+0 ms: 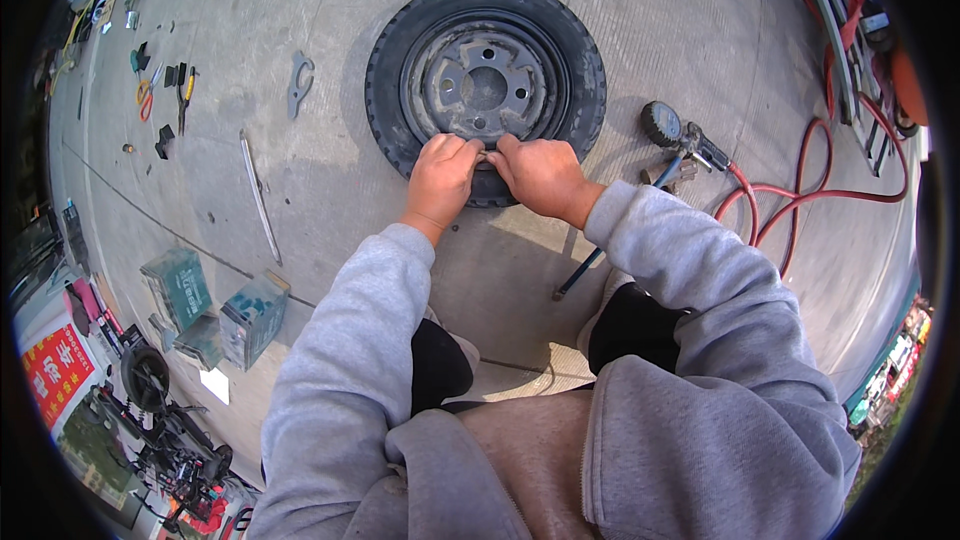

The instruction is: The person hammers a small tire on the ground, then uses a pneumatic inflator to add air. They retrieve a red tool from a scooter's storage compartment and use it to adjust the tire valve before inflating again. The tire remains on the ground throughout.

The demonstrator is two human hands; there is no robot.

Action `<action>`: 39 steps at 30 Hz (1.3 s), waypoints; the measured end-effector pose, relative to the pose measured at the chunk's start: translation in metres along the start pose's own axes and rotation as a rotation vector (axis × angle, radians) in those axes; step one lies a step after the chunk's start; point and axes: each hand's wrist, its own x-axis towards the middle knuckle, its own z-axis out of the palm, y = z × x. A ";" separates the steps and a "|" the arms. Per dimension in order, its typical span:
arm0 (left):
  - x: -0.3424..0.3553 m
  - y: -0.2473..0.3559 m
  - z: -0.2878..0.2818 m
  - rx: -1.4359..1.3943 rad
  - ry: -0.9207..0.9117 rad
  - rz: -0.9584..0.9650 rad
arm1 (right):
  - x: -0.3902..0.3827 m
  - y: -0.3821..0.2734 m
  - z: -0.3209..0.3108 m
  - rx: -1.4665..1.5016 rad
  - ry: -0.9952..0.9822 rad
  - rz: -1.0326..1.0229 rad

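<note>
Scissors w/ orange handles lie far L on the concrete, yellow-and-black pliers just beside. Lower down, teal boxes stand nr a parked motorbike. Then a long metal bar, lengthwise to the person, tilted a bit; farther off, a flat grey hooked piece.

Mid-pic: wheel flat on the ground, black tyre around the steel rim. It's straight ahead of both hands, w/ most of it beyond them; seen from above it's round, so no real long axis. L hand and R hand meet at its near edge, approx. centred, neither clearly nearer. Both have fingers curled in, almost no gap, fingertips pinched on a small brass-coloured bit btwn them, at the inner side of the tyre. Bit's mostly covered, so can't tell its exact shape or which way its axis points.

R of the wheel, nr but apart: round black gauge w/ trigger handle, blue tube running down toward the feet. Far R, red hose, loosely looped.
</note>
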 end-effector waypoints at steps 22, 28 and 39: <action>-0.001 -0.001 -0.026 0.000 -0.167 -0.010 | 0.020 0.098 -0.100 -0.481 0.674 0.038; -0.014 -0.003 -0.044 0.151 -0.354 0.135 | -0.073 0.076 -0.037 -0.199 -0.053 -0.797; -0.018 0.008 -0.041 0.200 -0.380 0.051 | -0.112 0.028 -0.001 0.155 -0.405 -0.450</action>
